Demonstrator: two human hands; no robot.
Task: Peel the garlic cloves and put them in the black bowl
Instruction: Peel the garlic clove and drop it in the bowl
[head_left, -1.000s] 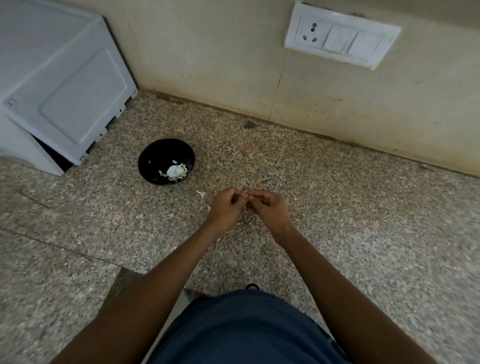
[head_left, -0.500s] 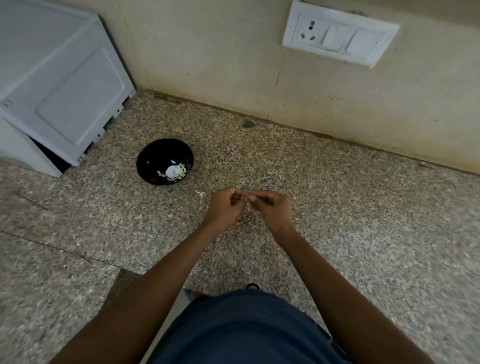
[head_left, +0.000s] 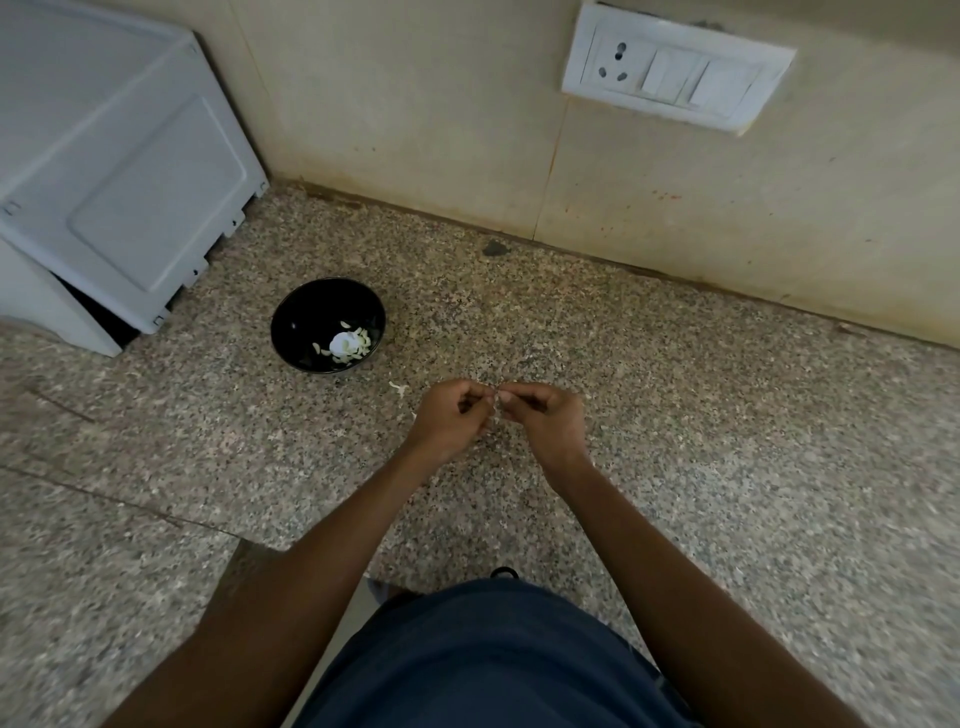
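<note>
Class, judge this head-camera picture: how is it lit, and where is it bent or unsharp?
Head view: dim, even light, no hard shadows; wide-angle bending slants the switch plate and wall line; the hands' pinch is too small to show the clove, left hand, right hand; the black bowl stays sharp.

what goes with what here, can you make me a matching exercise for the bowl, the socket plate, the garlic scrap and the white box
Things:
1. black bowl
2. switch and socket plate
3. scrap of garlic skin
4. white appliance

Places:
A. on the wall, upper right
B. loose on the granite counter, between the bowl and the left hand
C. far left, against the wall
D. on the counter, holding pale garlic pieces

Pairs: 1-D, 2-A, 3-B, 4-C
</note>
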